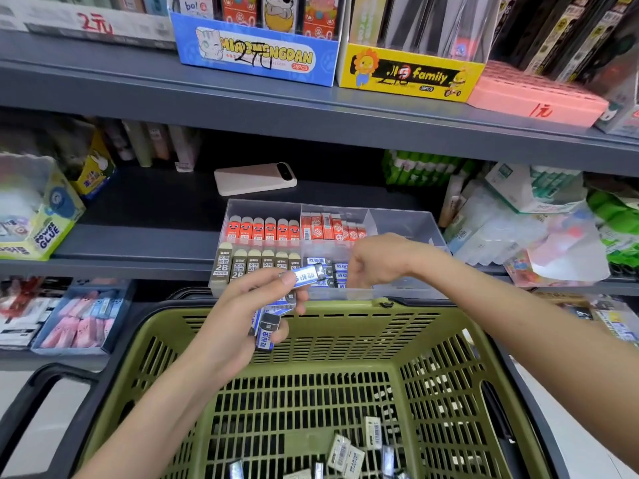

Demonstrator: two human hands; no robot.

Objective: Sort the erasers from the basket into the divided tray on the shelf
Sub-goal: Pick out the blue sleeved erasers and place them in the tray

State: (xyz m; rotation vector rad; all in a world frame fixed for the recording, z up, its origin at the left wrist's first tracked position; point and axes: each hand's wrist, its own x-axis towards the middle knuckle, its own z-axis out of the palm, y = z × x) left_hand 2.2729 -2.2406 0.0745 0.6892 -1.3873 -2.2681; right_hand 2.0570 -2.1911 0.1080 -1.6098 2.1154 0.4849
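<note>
My left hand (242,316) hovers over the far rim of the green basket (449,340) and grips several blue-and-white erasers (268,331); one of them (307,275) sticks out between thumb and fingers. My right hand (375,259) reaches into the clear divided tray (408,221) on the shelf, fingers curled down over the compartment of blue erasers (340,267); whether it holds one is hidden. The tray also holds orange erasers (262,229), red-and-white ones (332,228) and brown 2B ones (254,262). More erasers (349,452) lie on the basket floor.
A white phone (254,179) lies on the shelf behind the tray. A glue box (45,223) stands at left, plastic-wrapped packs (539,229) at right. Display boxes (256,46) sit on the shelf above. A bin of pink items (81,318) is below left.
</note>
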